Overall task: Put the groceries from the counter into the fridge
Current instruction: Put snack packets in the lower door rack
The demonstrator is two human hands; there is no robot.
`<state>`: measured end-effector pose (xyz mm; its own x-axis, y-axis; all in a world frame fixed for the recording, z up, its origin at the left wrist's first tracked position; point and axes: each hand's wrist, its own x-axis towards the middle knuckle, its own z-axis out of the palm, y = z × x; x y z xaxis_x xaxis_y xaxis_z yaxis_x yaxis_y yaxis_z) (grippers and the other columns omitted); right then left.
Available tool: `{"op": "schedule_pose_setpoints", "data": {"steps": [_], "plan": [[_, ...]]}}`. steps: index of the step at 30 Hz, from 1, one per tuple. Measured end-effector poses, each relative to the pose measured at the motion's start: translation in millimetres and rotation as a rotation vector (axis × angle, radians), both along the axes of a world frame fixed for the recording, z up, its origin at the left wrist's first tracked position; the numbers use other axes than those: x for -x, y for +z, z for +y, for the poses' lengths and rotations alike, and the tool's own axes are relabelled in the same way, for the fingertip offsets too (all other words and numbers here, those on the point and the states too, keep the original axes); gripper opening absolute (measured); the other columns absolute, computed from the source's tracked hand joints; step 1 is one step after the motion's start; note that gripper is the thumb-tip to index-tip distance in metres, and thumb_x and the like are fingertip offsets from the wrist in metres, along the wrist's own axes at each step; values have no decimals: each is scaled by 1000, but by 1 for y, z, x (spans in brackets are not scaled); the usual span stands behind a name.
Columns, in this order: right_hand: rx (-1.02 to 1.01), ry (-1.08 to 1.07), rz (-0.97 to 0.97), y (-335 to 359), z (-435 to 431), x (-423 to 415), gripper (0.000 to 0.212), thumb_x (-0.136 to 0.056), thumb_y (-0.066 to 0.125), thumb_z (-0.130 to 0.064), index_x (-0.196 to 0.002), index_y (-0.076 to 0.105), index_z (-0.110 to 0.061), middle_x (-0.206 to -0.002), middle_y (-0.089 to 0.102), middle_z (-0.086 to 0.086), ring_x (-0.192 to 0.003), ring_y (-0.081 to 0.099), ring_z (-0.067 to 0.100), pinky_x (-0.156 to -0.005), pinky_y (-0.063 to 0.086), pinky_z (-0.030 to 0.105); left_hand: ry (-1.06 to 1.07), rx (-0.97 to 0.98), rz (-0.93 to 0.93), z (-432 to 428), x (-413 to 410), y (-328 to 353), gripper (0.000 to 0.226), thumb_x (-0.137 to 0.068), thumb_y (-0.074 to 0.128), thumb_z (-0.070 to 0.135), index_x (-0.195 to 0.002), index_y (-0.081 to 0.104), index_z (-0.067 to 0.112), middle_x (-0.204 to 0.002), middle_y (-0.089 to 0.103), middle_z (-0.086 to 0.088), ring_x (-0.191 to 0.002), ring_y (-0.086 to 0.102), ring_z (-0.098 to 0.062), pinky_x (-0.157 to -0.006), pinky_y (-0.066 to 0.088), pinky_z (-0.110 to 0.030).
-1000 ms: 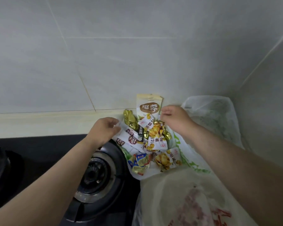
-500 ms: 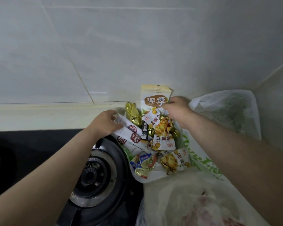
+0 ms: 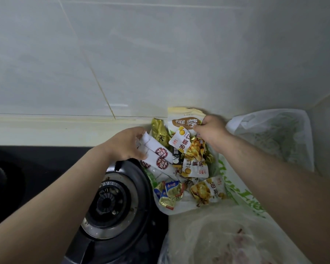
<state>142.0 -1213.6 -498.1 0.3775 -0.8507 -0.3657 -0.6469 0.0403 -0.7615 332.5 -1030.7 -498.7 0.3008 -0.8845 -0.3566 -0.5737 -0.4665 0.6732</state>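
Snack packets (image 3: 187, 166) lie heaped on an opened white-and-green plastic bag (image 3: 236, 189) at the back of the counter, close to the corner where the tiled wall (image 3: 141, 54) turns. Left hand (image 3: 126, 144) reaches in from the hob side with its fingers curled round the upper ends of white sachets with red round labels (image 3: 156, 157), which slant down toward the front of the heap; thumb and fingers are closed on them. Right hand (image 3: 211, 130) comes in from the other side and pinches, between thumb and fingertips, the edge of a cream pouch with a brown oval label (image 3: 183, 121) that stands against the wall at the back of the pile; its fingers are mostly folded, though whether they also grip the small white-and-yellow packet (image 3: 181, 141) just beneath cannot be told. A gold foil packet (image 3: 158, 130) sits between the two hands, and blue-and-gold sweets (image 3: 169, 193) lie at the front edge of the bag beside a chestnut packet (image 3: 208, 189). Just left of the heap, the black gas burner (image 3: 111, 202) overlaps the bag's edge. A clear bag holding something pinkish (image 3: 227, 237) rests at the counter's near edge, and a second thin bag with greens inside (image 3: 272, 136) sits in the far corner.
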Motion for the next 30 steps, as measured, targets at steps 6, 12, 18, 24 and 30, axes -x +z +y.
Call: {"op": "schedule_pose_setpoints", "data": {"steps": [6, 12, 18, 24, 30], "plan": [[-40, 7, -51, -4, 1, 4, 22, -97, 61, -18, -76, 60, -23, -83, 68, -3, -89, 70, 25, -88, 57, 46, -7, 2, -165, -4, 2, -6, 35, -71, 78, 8, -103, 63, 13, -95, 64, -1, -91, 60, -22, -78, 50, -40], [-62, 20, -120, -6, -3, 5, 20, -98, 60, -20, -79, 64, -23, -86, 70, -6, -88, 69, 17, -89, 57, 44, 13, -10, -180, -6, -1, -7, 18, -70, 79, 8, -81, 65, 11, -84, 67, -8, -81, 62, -25, -72, 50, -40], [-3, 48, -157, 0, -9, 5, 17, -99, 56, -23, -88, 67, -16, -92, 72, 1, -90, 71, 23, -87, 57, 51, 3, 61, -151, -2, 2, -6, 34, -75, 72, 2, -66, 57, 31, -73, 63, 8, -68, 58, -7, -59, 39, -18], [92, 57, -206, 2, -14, 11, 29, -96, 59, -27, -98, 62, 2, -100, 71, 19, -96, 68, 39, -81, 54, 63, 127, 147, 16, 1, 8, -2, 39, -77, 76, 3, -104, 62, 29, -89, 64, 0, -70, 59, -11, -62, 47, -21], [100, 78, -209, 6, -6, 14, 26, -97, 59, -26, -99, 66, -2, -97, 74, 12, -92, 70, 32, -83, 56, 58, 265, 131, 225, -1, 12, 3, 80, -75, 80, 2, -141, 45, 32, -128, 47, 4, -79, 71, -12, -77, 55, -29]]}}
